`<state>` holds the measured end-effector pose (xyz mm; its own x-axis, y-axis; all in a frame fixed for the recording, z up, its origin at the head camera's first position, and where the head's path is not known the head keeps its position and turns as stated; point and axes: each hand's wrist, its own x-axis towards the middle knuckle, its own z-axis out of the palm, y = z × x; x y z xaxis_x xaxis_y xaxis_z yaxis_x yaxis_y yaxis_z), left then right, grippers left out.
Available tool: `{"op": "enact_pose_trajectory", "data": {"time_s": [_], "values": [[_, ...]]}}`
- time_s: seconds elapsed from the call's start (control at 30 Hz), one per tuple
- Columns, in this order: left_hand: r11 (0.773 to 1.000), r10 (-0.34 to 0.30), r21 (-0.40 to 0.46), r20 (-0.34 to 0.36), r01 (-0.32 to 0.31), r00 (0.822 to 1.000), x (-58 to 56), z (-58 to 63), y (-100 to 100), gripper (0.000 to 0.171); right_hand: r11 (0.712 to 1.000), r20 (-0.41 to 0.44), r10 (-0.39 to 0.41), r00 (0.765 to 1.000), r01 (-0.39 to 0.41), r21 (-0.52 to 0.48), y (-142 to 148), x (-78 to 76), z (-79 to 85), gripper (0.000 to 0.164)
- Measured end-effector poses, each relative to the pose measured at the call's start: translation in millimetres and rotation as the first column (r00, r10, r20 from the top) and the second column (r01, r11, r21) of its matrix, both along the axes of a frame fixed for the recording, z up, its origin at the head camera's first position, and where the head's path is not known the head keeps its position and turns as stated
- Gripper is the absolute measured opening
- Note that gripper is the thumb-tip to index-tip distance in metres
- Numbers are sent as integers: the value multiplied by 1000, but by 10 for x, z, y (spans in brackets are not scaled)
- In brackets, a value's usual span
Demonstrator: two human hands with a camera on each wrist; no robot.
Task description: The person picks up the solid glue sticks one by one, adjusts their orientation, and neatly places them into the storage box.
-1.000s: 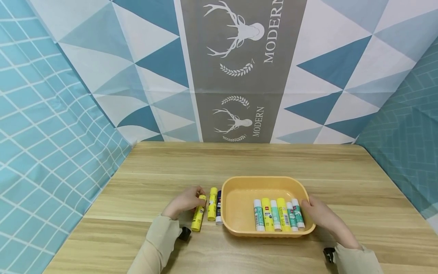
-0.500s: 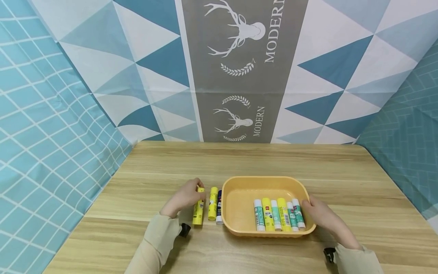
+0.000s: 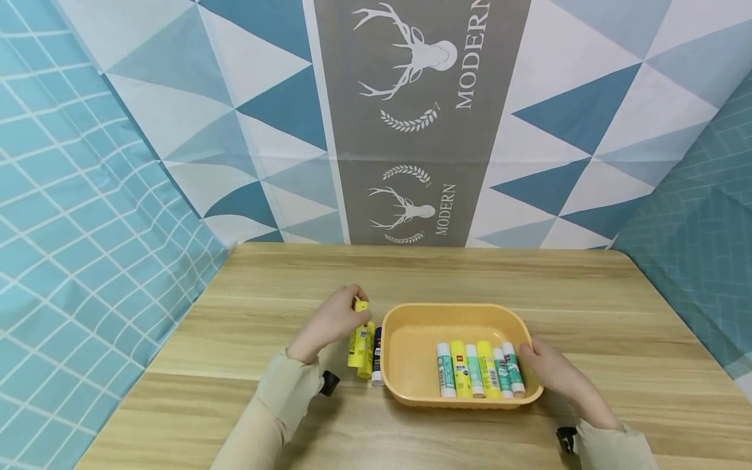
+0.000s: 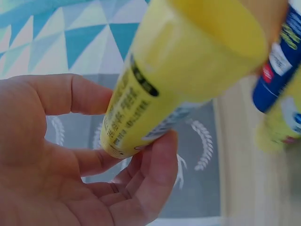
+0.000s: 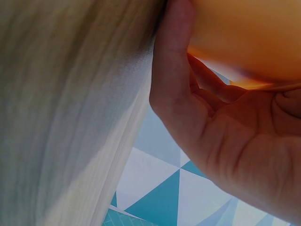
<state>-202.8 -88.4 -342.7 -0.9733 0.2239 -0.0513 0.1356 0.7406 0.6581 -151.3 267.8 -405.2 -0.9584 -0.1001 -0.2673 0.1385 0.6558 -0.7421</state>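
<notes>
My left hand (image 3: 336,318) pinches a yellow glue stick (image 3: 357,346) near its upper end, between the thumb and fingers. In the left wrist view that glue stick (image 4: 155,89) is tilted, its far end towards the camera. Just beneath and beside it, partly covered, a second yellow glue stick (image 3: 368,356) lies on the table. A dark blue glue stick with a white end (image 3: 377,359) lies next to that, against the tray's left side. At the right wall of the orange-yellow tray (image 3: 411,352), my right hand (image 3: 552,369) grips the edge.
Inside the tray, several glue sticks (image 3: 461,369), yellow and green-and-white, lie side by side towards the right. The wooden table (image 3: 458,271) reaches back to a patterned cloth backdrop (image 3: 405,150). Blue cloth (image 3: 88,248) hangs along the left.
My left hand has lifted the yellow glue stick and carried it away from me and to the right, over the second yellow one. The right hand and tray stay in place.
</notes>
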Motion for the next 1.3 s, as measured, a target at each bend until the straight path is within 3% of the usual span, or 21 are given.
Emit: {"op": "enact_pose_trajectory", "data": {"time_s": [0.17,0.37,0.6,0.87,1.0,1.17,1.3], "values": [[998,-60,-3,-39,60,997,7,102,150,25,1000,-4,3,1000,-3,-2,8,2,-1,42],[989,-144,7,-71,145,987,13,94,353,27,1000,-5,8,1000,-8,1,17,1,-30,41],[984,-172,31,-88,175,981,4,96,585,27,1000,-2,8,1000,-8,-4,28,-2,-45,42],[981,-180,66,-14,181,984,-72,41,800,29,1000,-2,14,1000,-14,8,41,-10,-49,44],[976,-182,122,20,179,983,-104,2,862,28,1000,3,10,1000,-10,7,38,-13,-51,44],[966,-192,195,88,172,977,-139,-82,915,25,1000,-4,12,1000,-12,7,36,-14,-49,44],[966,-203,189,128,177,971,-156,-122,945,27,1000,-14,12,1000,-12,5,34,-14,-38,44]]}}
